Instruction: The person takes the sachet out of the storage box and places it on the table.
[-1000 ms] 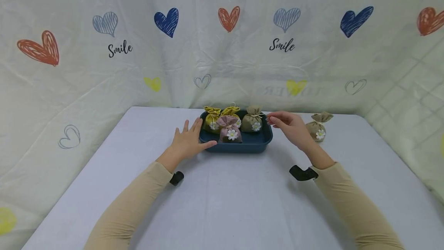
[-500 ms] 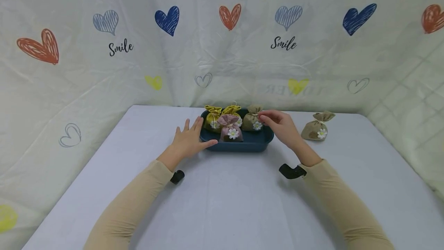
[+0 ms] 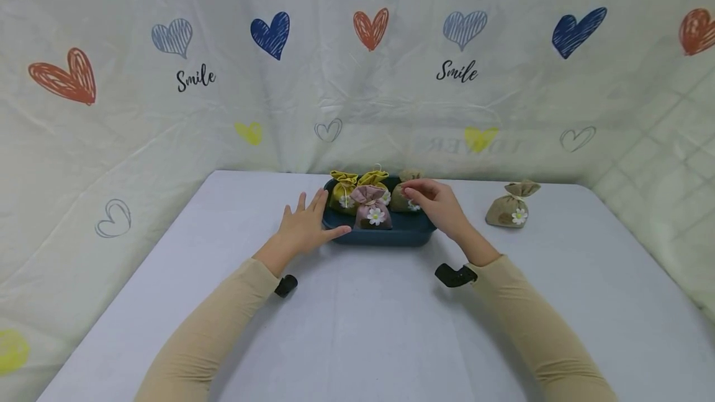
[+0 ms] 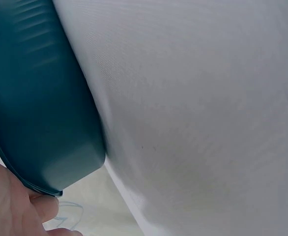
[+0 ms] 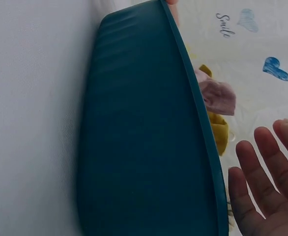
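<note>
A dark teal tray (image 3: 385,238) stands near the table's back edge. Inside it sit two yellow pouches (image 3: 342,195), a mauve pouch (image 3: 370,203) with a white daisy in front, and a beige pouch (image 3: 400,198) at the right. My left hand (image 3: 301,223) rests against the tray's left end, fingers spread. Over the tray's right part, my right hand (image 3: 444,208) is in front of the beige pouch and partly covers it. In the right wrist view its fingers (image 5: 254,169) are loosely bent with nothing visible between them. Whether it touches the pouch is unclear.
Another beige pouch (image 3: 508,208) with a daisy stands on the white table (image 3: 357,327), right of the tray. Behind the table hangs a pale curtain (image 3: 313,92) printed with hearts and "Smile". Each wrist carries a black camera mount (image 3: 455,275).
My right hand has moved left from the tray's right rim to the beige pouch inside, uncovering more of the pouch on the table. My left hand and the tray have stayed put.
</note>
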Available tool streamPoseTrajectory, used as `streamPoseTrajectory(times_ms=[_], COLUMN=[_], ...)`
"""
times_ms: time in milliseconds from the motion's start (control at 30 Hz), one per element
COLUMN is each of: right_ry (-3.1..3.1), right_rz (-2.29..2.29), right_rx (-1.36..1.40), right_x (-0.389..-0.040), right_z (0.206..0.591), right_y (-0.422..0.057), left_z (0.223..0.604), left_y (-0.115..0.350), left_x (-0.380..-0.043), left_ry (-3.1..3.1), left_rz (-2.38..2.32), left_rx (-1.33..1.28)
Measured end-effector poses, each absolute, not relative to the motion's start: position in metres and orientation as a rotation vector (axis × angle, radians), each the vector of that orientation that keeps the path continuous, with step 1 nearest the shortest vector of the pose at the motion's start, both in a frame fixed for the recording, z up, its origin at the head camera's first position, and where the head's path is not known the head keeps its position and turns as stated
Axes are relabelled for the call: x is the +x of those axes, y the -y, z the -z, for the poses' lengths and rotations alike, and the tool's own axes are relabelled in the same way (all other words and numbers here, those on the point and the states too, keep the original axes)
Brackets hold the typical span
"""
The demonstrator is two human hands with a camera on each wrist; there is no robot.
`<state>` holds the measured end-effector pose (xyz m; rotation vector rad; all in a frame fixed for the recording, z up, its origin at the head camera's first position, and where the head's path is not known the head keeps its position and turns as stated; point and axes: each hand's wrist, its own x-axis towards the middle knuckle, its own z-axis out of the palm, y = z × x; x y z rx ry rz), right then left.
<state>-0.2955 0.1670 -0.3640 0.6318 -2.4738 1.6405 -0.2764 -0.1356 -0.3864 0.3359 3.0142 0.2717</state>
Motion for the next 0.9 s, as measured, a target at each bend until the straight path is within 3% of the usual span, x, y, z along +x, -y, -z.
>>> streamPoseTrajectory(times_ms=[900], right_ry=[2.697], right_rz=[-1.625], right_rx=[0.633], right_x=[-0.312], right_z=[0.371], right_y=[-0.138], left_z=[0.386], left_y=[0.136], left_x=[-0.276], left_ry=[-3.005], left_rz=[-0.299], left_rx=[0.328])
